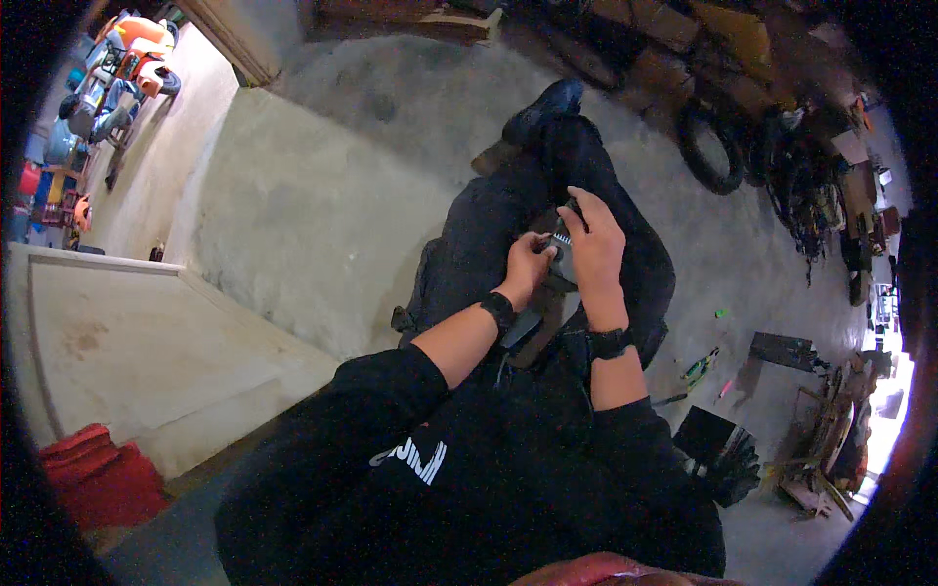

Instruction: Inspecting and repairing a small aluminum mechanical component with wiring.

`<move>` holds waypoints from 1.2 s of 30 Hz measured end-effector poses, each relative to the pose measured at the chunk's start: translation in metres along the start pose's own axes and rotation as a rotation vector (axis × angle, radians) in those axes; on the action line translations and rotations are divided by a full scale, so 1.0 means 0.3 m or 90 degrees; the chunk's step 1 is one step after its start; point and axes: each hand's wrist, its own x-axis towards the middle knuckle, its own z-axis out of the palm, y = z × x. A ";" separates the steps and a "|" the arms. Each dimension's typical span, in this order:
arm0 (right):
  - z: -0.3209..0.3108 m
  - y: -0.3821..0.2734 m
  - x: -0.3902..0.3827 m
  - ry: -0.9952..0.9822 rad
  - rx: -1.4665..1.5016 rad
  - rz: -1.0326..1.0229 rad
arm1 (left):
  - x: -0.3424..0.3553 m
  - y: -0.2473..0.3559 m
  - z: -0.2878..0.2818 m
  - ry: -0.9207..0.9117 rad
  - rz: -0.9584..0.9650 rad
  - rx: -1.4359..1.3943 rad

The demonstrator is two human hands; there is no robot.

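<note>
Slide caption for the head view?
Left hand and right hand at a dark grey object over dark trousers.

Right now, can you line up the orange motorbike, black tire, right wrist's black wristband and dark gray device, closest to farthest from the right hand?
In the head view, from the right hand:
1. Dark gray device, right beside it, on its left.
2. Black wristband, just below the hand.
3. Black tire, ahead on the right.
4. Orange motorbike, way off, upper left.
</note>
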 end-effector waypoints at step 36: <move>-0.018 0.045 -0.021 -0.011 0.058 0.021 | -0.030 0.027 0.015 -0.036 -0.025 -0.177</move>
